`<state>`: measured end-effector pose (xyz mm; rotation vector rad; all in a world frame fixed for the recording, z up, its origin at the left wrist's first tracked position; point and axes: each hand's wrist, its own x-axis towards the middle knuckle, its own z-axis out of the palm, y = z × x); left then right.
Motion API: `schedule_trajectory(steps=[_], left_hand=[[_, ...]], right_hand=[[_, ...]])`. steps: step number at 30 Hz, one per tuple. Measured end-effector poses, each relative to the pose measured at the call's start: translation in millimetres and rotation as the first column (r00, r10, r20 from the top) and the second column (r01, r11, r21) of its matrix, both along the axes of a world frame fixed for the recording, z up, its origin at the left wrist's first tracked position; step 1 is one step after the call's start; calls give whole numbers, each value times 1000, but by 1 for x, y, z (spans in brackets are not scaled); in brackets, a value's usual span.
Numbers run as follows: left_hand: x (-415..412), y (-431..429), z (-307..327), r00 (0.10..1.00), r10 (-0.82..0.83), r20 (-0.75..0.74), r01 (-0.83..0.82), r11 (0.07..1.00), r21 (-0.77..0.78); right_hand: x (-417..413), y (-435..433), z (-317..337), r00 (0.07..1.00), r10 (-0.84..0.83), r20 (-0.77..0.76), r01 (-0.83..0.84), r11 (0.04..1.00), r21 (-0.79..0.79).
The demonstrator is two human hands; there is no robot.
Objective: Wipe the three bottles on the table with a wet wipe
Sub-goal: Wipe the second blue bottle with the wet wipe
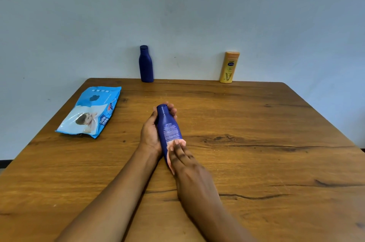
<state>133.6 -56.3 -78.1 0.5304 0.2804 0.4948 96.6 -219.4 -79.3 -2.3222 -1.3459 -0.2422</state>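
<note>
Centrally, left hand (151, 132) fingers (173, 110) wrap the blue bottle (167, 126); right hand (188, 165) presses a wet wipe (181, 141) onto it, fingers straight.

The blue wipes pack (89, 112) carries the brand "mee mee" in white letters near its lower right edge. The yellow bottle (229, 68) bears a small blue oval logo whose lettering is too small to read. White fine print covers the nearer blue bottle (167, 129), none of it legible.

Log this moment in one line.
left hand: grips near bottle | right hand: presses wipe on it | far blue bottle, yellow bottle: upright, far edge
</note>
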Motion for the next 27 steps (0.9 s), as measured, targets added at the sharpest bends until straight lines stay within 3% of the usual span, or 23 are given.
schedule_trajectory(steps=[6, 9, 12, 19, 27], left_hand=[[-7, 0, 4, 998, -50, -25, 48, 996, -76], [-3, 1, 2, 999, -7, -31, 5, 999, -41], [1, 2, 0, 999, 15, -31, -14, 1000, 15], [-5, -1, 0, 997, -69, 14, 70, 997, -41], [4, 4, -2, 1000, 17, -6, -17, 999, 43]], right_hand=[[43, 65, 36, 999, -28, -43, 30, 998, 46], [25, 41, 10, 999, 53, -3, -53, 999, -11], [7, 12, -14, 991, 128, 37, -130, 990, 49], [42, 78, 30, 999, -43, 21, 41, 997, 58], [1, -16, -17, 980, 172, 101, -168, 984, -53]])
